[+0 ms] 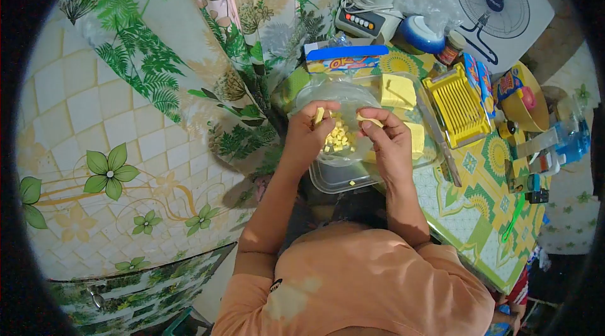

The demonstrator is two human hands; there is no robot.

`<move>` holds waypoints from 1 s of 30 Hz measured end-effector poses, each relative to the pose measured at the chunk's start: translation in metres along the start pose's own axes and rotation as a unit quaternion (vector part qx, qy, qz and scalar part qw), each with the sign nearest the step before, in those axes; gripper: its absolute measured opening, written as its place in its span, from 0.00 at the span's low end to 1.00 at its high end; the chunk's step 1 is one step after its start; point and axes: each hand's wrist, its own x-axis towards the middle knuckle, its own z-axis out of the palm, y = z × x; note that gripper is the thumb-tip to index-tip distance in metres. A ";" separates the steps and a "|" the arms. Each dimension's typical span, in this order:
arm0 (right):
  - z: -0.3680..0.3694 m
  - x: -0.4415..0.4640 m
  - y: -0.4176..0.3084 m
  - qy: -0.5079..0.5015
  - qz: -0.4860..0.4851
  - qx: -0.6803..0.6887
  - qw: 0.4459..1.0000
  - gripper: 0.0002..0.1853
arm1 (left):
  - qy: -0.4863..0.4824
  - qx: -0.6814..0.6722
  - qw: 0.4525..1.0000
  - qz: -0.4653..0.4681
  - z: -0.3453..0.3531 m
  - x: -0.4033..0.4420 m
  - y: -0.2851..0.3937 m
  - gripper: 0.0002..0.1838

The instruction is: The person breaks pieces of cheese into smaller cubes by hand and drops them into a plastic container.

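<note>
Upper garment: a peach-orange shirt [384, 279] of plain cloth, creased at the side, with short sleeves [244, 298]. A small dark marking [276, 285], too small to read, sits on the front beside a paler yellowish patch [291, 298]. Dark legwear [302, 217] shows below; left hand [310, 131] and right hand [387, 141] are bare.

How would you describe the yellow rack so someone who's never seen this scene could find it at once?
Start at the patterned tablecloth on the picture's right side. Just right of the long knife sits the yellow rack. Unlike the rounded yellow bowl further right, it is boxy, with a row of parallel slats.
</note>
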 end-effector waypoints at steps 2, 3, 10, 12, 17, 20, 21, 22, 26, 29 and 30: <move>0.001 0.000 0.001 0.004 -0.008 0.008 1.000 0.10 | -0.011 0.033 0.999 0.008 -0.004 0.003 -0.011 0.09; 0.002 0.001 0.001 0.006 -0.018 0.008 1.000 0.10 | -0.017 0.049 0.999 0.012 -0.004 0.004 -0.012 0.10; -0.001 -0.001 0.002 -0.030 -0.022 0.020 0.999 0.10 | -0.066 0.031 0.997 0.026 0.009 -0.002 0.002 0.10; 0.000 -0.002 0.001 -0.033 -0.024 0.022 0.999 0.11 | -0.069 0.031 0.997 0.032 0.013 -0.004 0.007 0.09; 0.001 -0.002 0.001 -0.034 -0.017 0.033 0.999 0.12 | -0.059 0.005 0.998 -0.030 0.012 -0.005 0.014 0.08; 0.000 -0.002 0.001 -0.028 -0.015 0.020 0.999 0.12 | -0.054 -0.023 0.997 -0.044 0.009 -0.005 0.010 0.08; -0.002 -0.001 0.003 -0.024 -0.021 0.007 0.999 0.12 | -0.053 -0.034 0.997 -0.048 0.007 -0.005 0.009 0.08; -0.003 -0.001 0.004 -0.020 -0.028 -0.006 0.999 0.12 | -0.038 -0.029 0.998 -0.041 0.007 -0.004 0.007 0.07; -0.003 -0.001 0.003 0.010 -0.026 -0.002 1.000 0.11 | 0.015 0.012 1.000 -0.001 0.005 0.002 -0.006 0.07; 0.001 -0.001 0.002 0.027 -0.045 0.012 0.999 0.11 | 0.006 0.034 0.999 0.008 0.000 0.003 -0.010 0.08; 0.003 -0.001 0.002 0.030 -0.053 0.018 0.998 0.11 | -0.004 0.037 0.999 0.006 -0.001 0.003 -0.009 0.08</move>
